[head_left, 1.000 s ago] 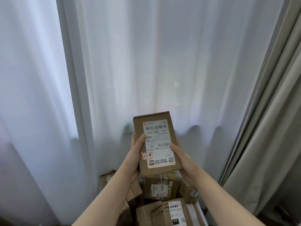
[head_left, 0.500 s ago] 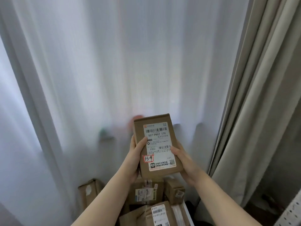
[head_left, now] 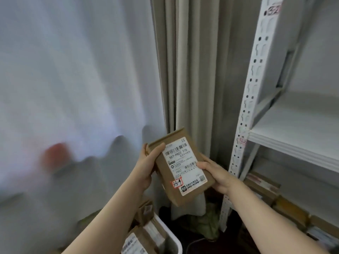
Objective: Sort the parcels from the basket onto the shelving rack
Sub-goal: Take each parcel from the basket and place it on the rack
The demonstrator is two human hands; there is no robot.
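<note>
Left thumb (head_left: 156, 149) lies flat across the upper left corner of the parcel (head_left: 190, 196); the other fingers of the left hand (head_left: 146, 169) curl round behind the left edge, only their tips showing. Right thumb (head_left: 201, 165) presses on the right margin of the white shipping label (head_left: 183, 162), and the remaining fingers of the right hand (head_left: 215, 176) wrap under the parcel's right side, out of sight. Both hands thus grip the one parcel. It is a flat brown cardboard box, held in the air, label facing up, its top end leaning to the left. A small red-edged sticker (head_left: 177, 182) with handwritten figures sits at the label's lower left. The parcel touches nothing but the hands. It hangs in front of the beige curtain (head_left: 192, 70), above and to the right of the white basket (head_left: 171, 235), and apart from the shelving rack (head_left: 245, 114) on the right. The basket holds more brown parcels (head_left: 145, 213) with labels. The rack's white perforated upright carries a handwritten tag (head_left: 273, 9) near the top, too blurred to read with certainty. One white shelf board (head_left: 293, 136) is level with the held parcel; the shelf below bears a row of brown boxes (head_left: 266, 189). A sheer white curtain (head_left: 73, 79) fills the left, with a blurred red shape (head_left: 56, 156) behind it.
</note>
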